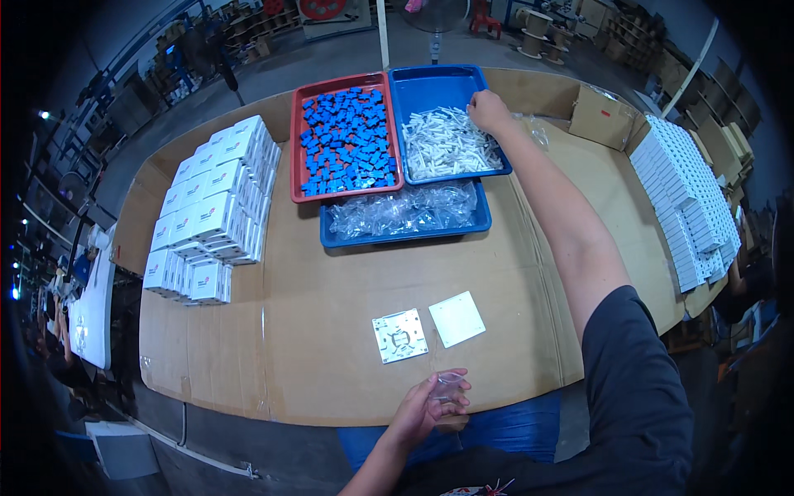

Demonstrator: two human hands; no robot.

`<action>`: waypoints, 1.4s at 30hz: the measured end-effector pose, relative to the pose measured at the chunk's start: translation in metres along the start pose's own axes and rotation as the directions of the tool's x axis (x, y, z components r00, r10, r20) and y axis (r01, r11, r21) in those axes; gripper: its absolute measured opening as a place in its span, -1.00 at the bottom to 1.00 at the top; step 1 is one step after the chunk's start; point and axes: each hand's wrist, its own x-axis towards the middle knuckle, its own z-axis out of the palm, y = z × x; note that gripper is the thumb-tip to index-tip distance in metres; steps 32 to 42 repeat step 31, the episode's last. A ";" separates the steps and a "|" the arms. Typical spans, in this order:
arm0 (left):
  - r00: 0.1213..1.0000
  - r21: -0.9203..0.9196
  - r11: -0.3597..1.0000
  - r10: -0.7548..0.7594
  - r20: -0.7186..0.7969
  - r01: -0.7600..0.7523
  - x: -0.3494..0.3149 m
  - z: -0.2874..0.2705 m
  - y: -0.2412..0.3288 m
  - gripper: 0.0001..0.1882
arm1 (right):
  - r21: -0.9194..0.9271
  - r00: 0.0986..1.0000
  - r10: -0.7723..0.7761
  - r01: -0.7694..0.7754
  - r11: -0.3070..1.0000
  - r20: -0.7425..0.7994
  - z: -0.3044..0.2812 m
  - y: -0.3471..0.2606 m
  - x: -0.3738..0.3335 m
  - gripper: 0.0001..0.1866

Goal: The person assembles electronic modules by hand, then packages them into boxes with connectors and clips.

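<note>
My left hand (420, 408), at the table's near edge, is closed around a clear plastic piece (449, 385); whether it is a bag or a cover I cannot tell. My right hand (490, 112) reaches far out over the right side of a blue tray (438, 80) with many small white parts (447, 142). Its fingers are bent together and their tips are hidden, so anything they hold does not show. Just beyond my left hand lie a white square plate with dark cut-outs (399, 337) and a plain white square plate (456, 319), side by side.
Left of the blue tray sits a red tray (298, 169) of small blue blocks (347, 140). Below both, another blue tray (331, 240) holds clear plastic pieces (405, 211). White boxes (207, 207) are stacked at the left, white stacked pieces (686, 198) at the right. Cardboard walls (604, 117) edge the table.
</note>
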 end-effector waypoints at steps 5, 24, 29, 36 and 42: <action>0.995 0.017 0.996 -0.090 -0.035 0.091 -0.003 0.002 -0.004 -0.39 | -0.183 0.991 0.104 -0.087 0.979 0.083 0.017 -0.031 0.007 -0.67; 0.998 -0.095 0.995 0.035 -0.045 -0.039 0.003 -0.017 -0.016 -0.41 | 0.902 0.887 -0.169 -0.432 0.026 0.429 -0.102 -0.080 -0.229 -0.81; 0.994 -0.189 0.976 0.113 -0.006 -0.112 0.008 -0.017 -0.015 -0.41 | 0.841 0.828 -0.192 -0.541 -0.019 0.528 -0.099 -0.086 -0.318 -0.82; 0.990 -0.213 0.967 0.141 -0.025 -0.143 0.011 -0.021 -0.015 -0.39 | 0.797 0.796 -0.105 -0.570 0.197 0.596 -0.088 -0.083 -0.350 -0.81; 0.990 -0.213 0.967 0.141 -0.025 -0.143 0.011 -0.021 -0.015 -0.39 | 0.797 0.796 -0.105 -0.570 0.197 0.596 -0.088 -0.083 -0.350 -0.81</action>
